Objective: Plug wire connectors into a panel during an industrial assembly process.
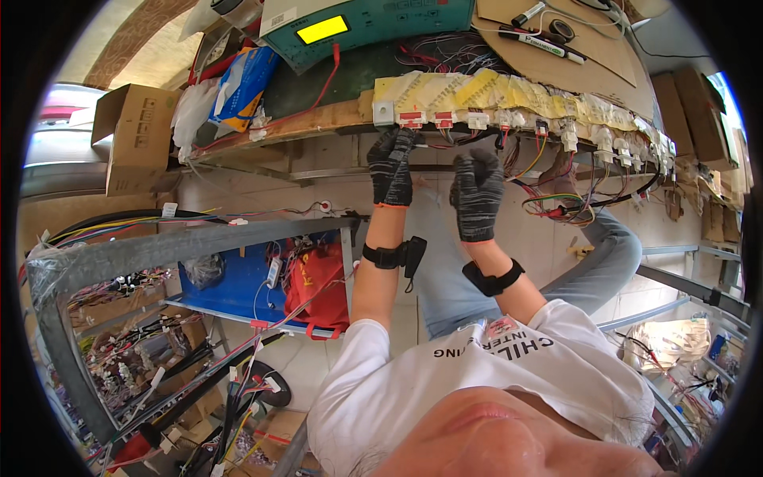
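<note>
Both my hands wear dark grey striped gloves. My left hand [389, 168] is closed just below a red connector [410, 120] at the left end of a row on the bench edge. Its fingertips hide whatever they pinch. A thin wire [433, 146] runs rightward from beside those fingers. My right hand [478, 195] is curled closed a little to the right, below a white connector [478, 121] and apart from the row. What its fingers hold, if anything, is hidden. Yellow tape [493, 91] covers the strip above the connectors, and coloured wires [534, 163] hang under it.
A teal tester [366, 33] with a lit yellow screen stands on the bench, a red cable [336, 71] hanging from it. Markers [542, 45] lie on cardboard at right. A metal-framed cart [199, 238] with a blue tray [218, 274] and red bag [316, 282] stands left.
</note>
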Demonstrator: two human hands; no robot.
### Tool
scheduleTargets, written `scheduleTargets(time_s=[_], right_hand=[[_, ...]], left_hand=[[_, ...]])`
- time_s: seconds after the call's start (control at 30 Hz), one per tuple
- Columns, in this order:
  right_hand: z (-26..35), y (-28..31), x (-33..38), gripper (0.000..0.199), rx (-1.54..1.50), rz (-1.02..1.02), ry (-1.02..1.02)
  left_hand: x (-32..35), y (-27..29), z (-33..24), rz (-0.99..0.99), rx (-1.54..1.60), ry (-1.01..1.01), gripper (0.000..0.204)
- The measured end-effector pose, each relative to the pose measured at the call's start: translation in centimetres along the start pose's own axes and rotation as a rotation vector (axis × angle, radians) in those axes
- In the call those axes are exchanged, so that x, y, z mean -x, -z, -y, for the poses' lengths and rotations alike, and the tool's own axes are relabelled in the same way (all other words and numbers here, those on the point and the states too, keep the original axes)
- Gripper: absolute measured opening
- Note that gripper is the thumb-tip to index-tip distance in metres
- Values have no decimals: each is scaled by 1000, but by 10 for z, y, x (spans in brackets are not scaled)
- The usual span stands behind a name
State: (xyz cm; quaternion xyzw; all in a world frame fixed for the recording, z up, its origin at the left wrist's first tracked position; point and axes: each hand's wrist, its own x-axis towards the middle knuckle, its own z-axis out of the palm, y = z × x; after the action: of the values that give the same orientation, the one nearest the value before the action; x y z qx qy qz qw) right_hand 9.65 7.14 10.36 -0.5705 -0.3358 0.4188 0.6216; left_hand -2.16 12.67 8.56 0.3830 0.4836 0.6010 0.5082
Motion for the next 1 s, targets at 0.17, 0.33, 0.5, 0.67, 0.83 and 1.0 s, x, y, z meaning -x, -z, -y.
scheduleTargets(time_s=[0.17, 0.33, 0.5, 0.67, 0.83, 1.0], right_hand=[[-1, 10, -17, 14, -331, 15, -158], [-11, -2, -31, 12, -395, -29, -132], [-20, -6, -36, 13, -480, -42, -27], [-26, 25, -53, 15, -425, 144, -131], [49, 68, -26, 16, -126, 431, -354], [110, 180, 10, 42, 399, 579, 370]], left_hand=[[-2, -2, 7, -37, 128, 55, 14], [-2, 1, 15, -22, 238, 26, 15], [-2, 1, 13, -30, 264, 63, 12], [1, 3, 30, -259, -125, -324, 18], [12, -71, -105, 418, -764, -541, 31], [-90, -167, -95, 773, -1410, -799, 41]])
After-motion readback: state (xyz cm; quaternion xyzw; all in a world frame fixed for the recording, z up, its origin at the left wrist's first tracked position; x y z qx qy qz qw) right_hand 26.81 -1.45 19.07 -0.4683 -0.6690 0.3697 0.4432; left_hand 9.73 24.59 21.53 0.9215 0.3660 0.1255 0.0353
